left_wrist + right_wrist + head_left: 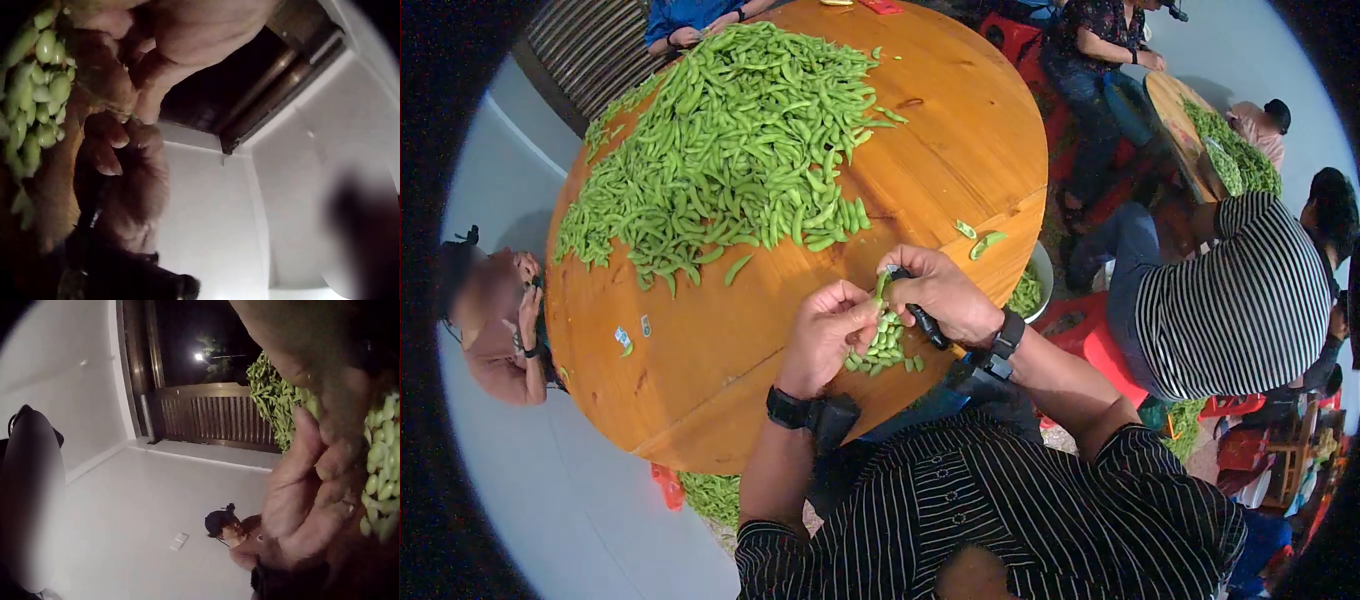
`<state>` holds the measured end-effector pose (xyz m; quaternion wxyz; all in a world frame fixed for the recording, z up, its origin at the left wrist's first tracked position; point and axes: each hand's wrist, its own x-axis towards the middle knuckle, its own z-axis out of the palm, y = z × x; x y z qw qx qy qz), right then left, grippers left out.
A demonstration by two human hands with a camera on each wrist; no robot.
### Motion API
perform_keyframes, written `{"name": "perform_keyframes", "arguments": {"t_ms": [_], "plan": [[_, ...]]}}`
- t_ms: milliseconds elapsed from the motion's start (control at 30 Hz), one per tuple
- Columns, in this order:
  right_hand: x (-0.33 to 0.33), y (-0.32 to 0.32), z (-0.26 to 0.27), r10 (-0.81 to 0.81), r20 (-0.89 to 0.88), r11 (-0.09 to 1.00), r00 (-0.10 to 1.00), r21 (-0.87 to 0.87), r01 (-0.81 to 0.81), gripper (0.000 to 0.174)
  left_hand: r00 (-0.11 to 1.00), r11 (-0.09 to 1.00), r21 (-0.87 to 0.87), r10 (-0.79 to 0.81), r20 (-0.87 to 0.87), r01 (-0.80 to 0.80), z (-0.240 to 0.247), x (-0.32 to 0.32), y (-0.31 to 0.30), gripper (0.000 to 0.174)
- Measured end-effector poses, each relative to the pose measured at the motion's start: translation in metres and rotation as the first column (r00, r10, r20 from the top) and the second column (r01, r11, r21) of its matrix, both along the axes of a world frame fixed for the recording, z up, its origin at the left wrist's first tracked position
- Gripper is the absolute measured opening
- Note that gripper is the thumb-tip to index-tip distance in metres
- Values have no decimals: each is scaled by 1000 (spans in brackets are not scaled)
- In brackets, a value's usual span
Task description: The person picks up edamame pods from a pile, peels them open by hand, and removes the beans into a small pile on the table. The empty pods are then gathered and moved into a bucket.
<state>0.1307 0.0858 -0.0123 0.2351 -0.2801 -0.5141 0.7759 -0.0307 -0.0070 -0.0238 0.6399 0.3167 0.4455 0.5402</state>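
Note:
Close to the table's near edge, my left hand (832, 330) pinches a green soybean pod (883, 287) between thumb and finger. My right hand (948, 295) meets it at the same pod, with a black-handled tool (927, 325) in its grip; the tool's working end is hidden by the fingers. Under both hands lies a small pile of shelled green soybeans (887, 350), also seen at the left of the left wrist view as loose beans (47, 94). Beyond the hands, a large heap of unopened soybean pods (730, 150) covers the far left part of the table.
The round wooden table (940, 140) carries two stray pods (988, 244) at its right and a small packet (622, 338) at its left. A white bucket (1042, 275) with green contents stands by the right edge. Other people sit around, one in a striped shirt (1235, 300).

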Motion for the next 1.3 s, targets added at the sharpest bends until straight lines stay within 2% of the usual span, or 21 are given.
{"name": "perform_keyframes", "arguments": {"t_ms": [33, 100, 167, 233, 267, 300, 333, 400, 433, 533, 600, 733, 800, 867, 900, 967, 1100, 1167, 1200, 1267, 1300], "plan": [[0, 0, 0, 6, -32, 998, 999, -70, -8, 18, 1000, 1000, -1, -2, 0, 2, -1, -1, 0, 8], [0, 0, 0, 10, -63, 990, 998, -141, -18, 19, 977, 998, -57, -26, 212, 38, -4, -3, 1, 6], [0, 1, 0, 4, -116, 979, 993, -204, -28, 20, 976, 999, -25, -35, 215, 42, -4, -3, 2, 6], [0, 2, 1, -20, -99, 986, 995, -168, 3, 19, 976, 999, 13, -48, 213, 46, 0, 1, 4, 6], [0, 3, 2, -45, -81, 990, 996, -135, 34, 19, 999, 998, 44, 52, 5, -52, 3, 7, 5, 7], [0, 3, 4, -46, -81, 990, 996, -134, 34, 19, 967, 985, 93, 158, -198, -142, 6, 12, 5, 9], [0, 2, 6, -63, -54, 996, 997, -74, 59, 19, 967, 985, 93, 158, -198, -142, 8, 16, 6, 9], [0, -2, 9, -80, -24, 997, 997, -16, 80, 19, 896, 969, 146, 240, -373, -199, 9, 21, 6, 14], [-1, -4, 11, -80, -10, 995, 997, 54, 81, 18, 896, 969, 145, 241, -372, -200, 8, 20, 6, 14], [-5, -9, 19, -82, 28, 986, 996, 146, 77, 15, 909, 976, 66, 217, -356, -207, 1, 13, 8, 18], [-5, -10, 19, -88, 50, 983, 995, 166, 79, 14, 953, 983, 63, 185, -242, -174, -3, 9, 8, 21], [-1, -1, 7, -52, 41, 982, 998, 182, 44, 14, 947, 987, 28, 162, -277, -160, -4, 7, 8, 20], [2, 1, 8, -26, 34, 984, 999, 180, 19, 14, 975, 983, 6, 181, -133, -182, -2, 8, 7, 20], [4, 1, 14, -31, 162, 945, 986, 326, -24, 15, 981, 984, -20, 177, -74, -179, -6, 7, 7, 20], [3, 1, 13, -31, 161, 945, 986, 327, -24, 15, 985, 984, -47, 173, -15, -173, -6, 7, 7, 20], [2, 0, 9, -42, 74, 849, 996, 528, -4, 17, 979, 978, -57, 204, 16, -203, -4, 7, 9, 20], [0, -4, 11, -88, 60, 804, 994, 594, 35, 14, 964, 967, -137, 233, 125, -216, 0, 8, 8, 17], [-1, -6, 13, -164, 77, 703, 983, 709, 62, 13, 962, 965, -150, 235, 140, -214, 0, 8, 9, 17], [-1, -7, 15, -164, 77, 702, 983, 709, 62, 13, 959, 964, -162, 236, 157, -211, 1, 8, 9, 16], [-2, -9, 19, -205, 110, 612, 972, 790, 40, 13, 967, 967, -138, 231, 105, -216, 2, 8, 9, 17], [-2, -8, 19, -206, 110, 612, 972, 790, 40, 13, 972, 969, -115, 227, 52, -220, 3, 7, 10, 18]]}}
